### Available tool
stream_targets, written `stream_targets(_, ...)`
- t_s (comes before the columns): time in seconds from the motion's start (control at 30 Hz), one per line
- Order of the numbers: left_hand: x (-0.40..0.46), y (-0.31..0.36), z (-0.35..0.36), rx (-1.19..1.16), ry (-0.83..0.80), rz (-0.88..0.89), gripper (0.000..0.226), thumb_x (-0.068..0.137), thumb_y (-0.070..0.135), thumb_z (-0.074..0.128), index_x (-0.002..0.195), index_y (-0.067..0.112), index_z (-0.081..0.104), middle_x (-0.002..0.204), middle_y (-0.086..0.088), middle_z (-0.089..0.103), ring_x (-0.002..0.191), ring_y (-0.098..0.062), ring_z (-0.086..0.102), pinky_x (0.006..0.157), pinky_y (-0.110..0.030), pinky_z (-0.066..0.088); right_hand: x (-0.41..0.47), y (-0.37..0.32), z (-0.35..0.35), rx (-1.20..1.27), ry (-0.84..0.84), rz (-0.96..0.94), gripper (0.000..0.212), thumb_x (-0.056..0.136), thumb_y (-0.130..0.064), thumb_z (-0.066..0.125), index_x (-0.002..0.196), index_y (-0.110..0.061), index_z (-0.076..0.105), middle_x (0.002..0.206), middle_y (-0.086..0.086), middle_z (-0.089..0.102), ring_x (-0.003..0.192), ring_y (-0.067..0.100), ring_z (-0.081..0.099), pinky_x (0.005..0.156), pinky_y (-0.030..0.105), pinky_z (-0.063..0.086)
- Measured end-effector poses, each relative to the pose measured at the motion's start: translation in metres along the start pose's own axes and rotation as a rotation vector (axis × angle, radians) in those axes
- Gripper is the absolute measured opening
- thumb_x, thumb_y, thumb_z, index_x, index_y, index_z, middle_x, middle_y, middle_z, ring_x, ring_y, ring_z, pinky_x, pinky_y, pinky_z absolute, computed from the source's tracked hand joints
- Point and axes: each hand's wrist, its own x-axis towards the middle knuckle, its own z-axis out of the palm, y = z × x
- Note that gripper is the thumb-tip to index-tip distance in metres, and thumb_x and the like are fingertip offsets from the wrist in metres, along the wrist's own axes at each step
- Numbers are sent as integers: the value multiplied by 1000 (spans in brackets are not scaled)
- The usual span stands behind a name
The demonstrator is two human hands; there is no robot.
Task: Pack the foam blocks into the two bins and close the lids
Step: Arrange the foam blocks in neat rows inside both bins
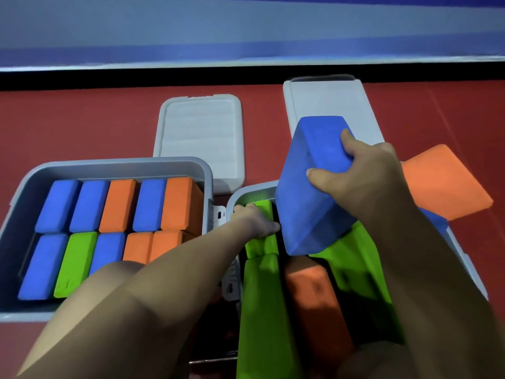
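Observation:
My right hand [363, 173] grips a large blue foam block [314, 187] and holds it tilted above the right bin [240, 198]. That bin holds green blocks [262, 296] and an orange block [314, 294] standing on edge. My left hand [254, 220] reaches into the bin's far left corner and holds a green block [263, 209] there. The left bin [114, 166] is filled with two rows of blue, orange and green blocks. An orange block [445, 181] lies on the table to the right. Both grey lids lie behind the bins.
The left bin's lid [202, 138] and the right bin's lid [333, 99] lie flat on the red table [82, 127]. A blue block edge [434, 222] shows at the right bin's right rim. A dark strip and a blue wall run along the table's far edge.

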Motion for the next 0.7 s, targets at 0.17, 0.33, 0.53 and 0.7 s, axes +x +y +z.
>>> stream_targets(0.17,-13,-4,-4,-57,94,-13,90,71,60,62,138,7,33,137,-15,38,122,-28,49,93,-32,46,1,-1,3,5,9,7,83,75,-48,68,147,-31,30,124,12,39,118,32,46,102,44,41)
stream_targets(0.33,-32,-9,-15,-105,165,24,87,69,60,67,132,7,39,133,-15,38,117,-29,49,90,-34,45,2,0,7,-4,-1,3,83,76,-50,65,148,-31,27,127,14,39,123,31,41,102,42,39)
stream_targets(0.53,-64,-20,-31,-253,298,85,89,69,51,76,134,10,31,135,-17,31,125,-37,40,103,-41,39,2,1,13,43,-13,45,85,77,-50,65,149,-30,24,130,14,36,125,33,39,100,42,39)
stream_targets(0.7,-73,-39,4,-317,280,86,117,61,57,81,145,12,12,139,-17,27,130,-36,37,106,-41,37,-8,3,36,8,-87,57,96,73,-50,69,150,-30,15,132,15,32,124,39,39,96,45,43)
